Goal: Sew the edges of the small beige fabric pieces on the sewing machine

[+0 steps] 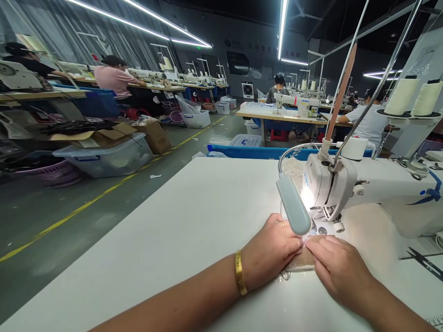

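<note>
Here we are, lower right of the frame: a brown piece lies flat on the white table, just in front of the sewing machine. The left hand is on its left side, the right hand on its right, fingertips nearly meeting! Is either grip closed around it? Can't tell. Black snips rest at the far right edge.

Room L of L hand on tabletop; lamp + sewing mach. block fwd; blk tool R.
</note>
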Tool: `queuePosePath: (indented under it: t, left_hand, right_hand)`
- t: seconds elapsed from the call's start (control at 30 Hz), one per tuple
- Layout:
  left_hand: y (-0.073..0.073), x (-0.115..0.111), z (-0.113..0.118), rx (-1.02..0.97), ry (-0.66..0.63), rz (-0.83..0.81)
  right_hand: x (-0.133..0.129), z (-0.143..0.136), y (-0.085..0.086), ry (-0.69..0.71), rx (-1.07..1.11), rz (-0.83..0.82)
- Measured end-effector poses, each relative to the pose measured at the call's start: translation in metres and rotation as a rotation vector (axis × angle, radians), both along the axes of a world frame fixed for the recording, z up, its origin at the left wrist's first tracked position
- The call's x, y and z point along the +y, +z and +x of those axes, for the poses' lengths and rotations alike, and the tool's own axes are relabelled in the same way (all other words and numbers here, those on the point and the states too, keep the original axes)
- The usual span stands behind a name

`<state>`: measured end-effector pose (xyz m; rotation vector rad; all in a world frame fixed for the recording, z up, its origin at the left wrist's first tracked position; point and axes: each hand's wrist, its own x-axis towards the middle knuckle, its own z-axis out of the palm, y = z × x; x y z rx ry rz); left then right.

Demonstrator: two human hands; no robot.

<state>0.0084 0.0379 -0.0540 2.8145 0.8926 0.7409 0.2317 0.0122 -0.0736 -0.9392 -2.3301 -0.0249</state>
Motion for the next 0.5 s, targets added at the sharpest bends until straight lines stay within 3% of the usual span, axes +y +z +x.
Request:
queuePosePath:
  t: [0.27, 0.5]
  left_hand:
    - [-0.004, 0.009, 0.002, -0.015, 0.04, 0.032]
    - [-0.005, 0.011, 0.003, -0.007, 0.04, 0.051]
  right_hand:
    - [0.003, 0.003, -0.003, -0.069, -0.052, -0.122]
    - [0.005, 0.01, -0.004, -0.126, -0.025, -0.083]
